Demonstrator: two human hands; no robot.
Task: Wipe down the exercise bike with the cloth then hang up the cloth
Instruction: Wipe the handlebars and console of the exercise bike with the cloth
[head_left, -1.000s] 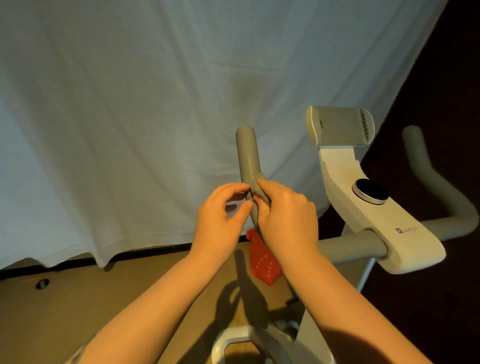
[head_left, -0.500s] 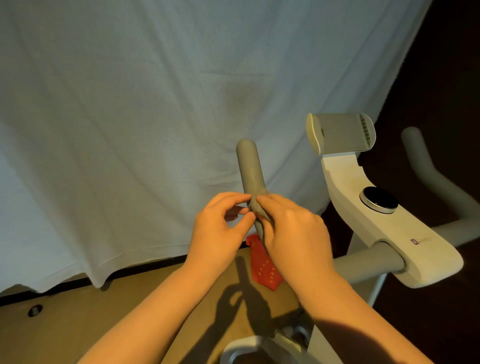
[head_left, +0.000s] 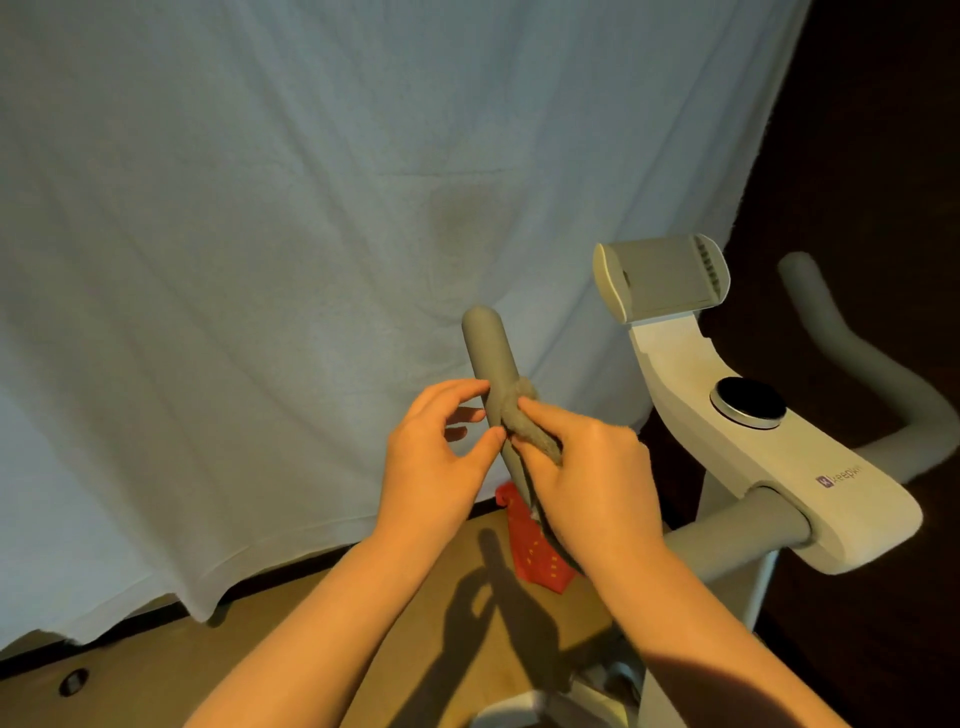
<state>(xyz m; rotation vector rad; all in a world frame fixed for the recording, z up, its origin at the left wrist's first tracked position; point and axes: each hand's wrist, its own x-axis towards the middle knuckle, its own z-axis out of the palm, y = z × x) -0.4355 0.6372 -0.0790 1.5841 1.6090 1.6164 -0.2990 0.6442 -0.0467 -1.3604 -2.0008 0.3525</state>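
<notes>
A: Which part of the exercise bike (head_left: 769, 467) is shown?
B: Its handlebar assembly. The left handlebar grip (head_left: 488, 364), grey and nearly upright, rises at centre. The white console (head_left: 675, 358) lies to its right, carrying a round black knob (head_left: 748, 402) and, at its upper end, a grey device holder (head_left: 662, 283). The right handlebar (head_left: 852, 358) curves away at the frame's right edge.

A: Where is the cloth?
B: The cloth (head_left: 524, 421), grey and fuzzy, is wrapped against the right side of the left grip, about halfway down its visible length.

A: How are the hands engaged?
B: The right hand (head_left: 597, 483) has curled fingers holding the cloth to the grip. The left hand (head_left: 431, 462) sits on the grip's left side, index finger and thumb tip touching the bar at the cloth's edge, the other fingers loosely bent; whether it pinches the cloth cannot be told.

A: What surrounds the bike?
B: A white sheet (head_left: 260, 260) hangs behind, its hem reaching a brown floor (head_left: 311, 623). A red patterned item (head_left: 535, 551) shows below the hands.
</notes>
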